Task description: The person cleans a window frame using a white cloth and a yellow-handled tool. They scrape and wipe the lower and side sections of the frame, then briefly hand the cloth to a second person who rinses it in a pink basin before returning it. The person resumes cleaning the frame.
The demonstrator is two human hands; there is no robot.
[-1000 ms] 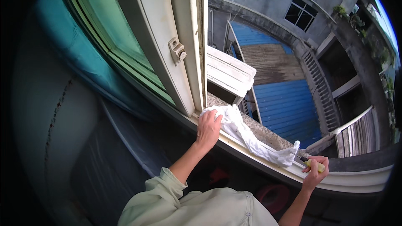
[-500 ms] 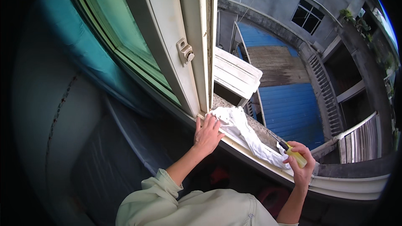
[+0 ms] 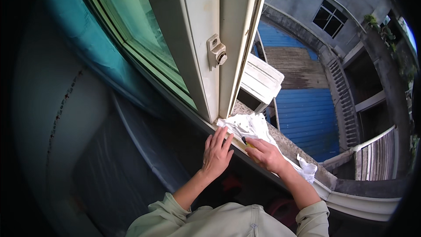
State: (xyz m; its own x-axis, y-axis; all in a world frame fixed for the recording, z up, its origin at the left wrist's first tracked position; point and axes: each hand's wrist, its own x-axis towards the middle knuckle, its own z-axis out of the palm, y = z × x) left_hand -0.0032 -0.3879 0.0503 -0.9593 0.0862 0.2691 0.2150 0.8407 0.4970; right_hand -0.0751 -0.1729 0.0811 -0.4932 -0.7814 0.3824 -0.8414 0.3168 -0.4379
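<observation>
A white cloth point(image 3: 254, 125) with dark specks lies bunched along the window sill point(image 3: 325, 189), its loose end point(image 3: 308, 169) trailing right. My left hand point(image 3: 215, 153) is open, fingers spread, with the fingertips at the inner edge of the sill, by the cloth's near corner. Close to its right, my right hand point(image 3: 268, 154) is closed round a screwdriver point(image 3: 249, 145) with a yellow handle and a black collar. The tool points up and left over the sill and the cloth. Its shaft and tip are too small to make out.
A pale window frame point(image 3: 199, 30) with a latch point(image 3: 217, 52) rises ahead of my left hand, beside greenish glass point(image 3: 144, 30). Outside stand a white box-like unit point(image 3: 263, 79) and a blue metal roof point(image 3: 307, 118) lower down. Dark sheeting point(image 3: 118, 162) lies at the left.
My right hand has moved left along the sill with the screwdriver, from the cloth's right end to near my left hand. The view has shifted, and my left hand stays near the frame corner.
</observation>
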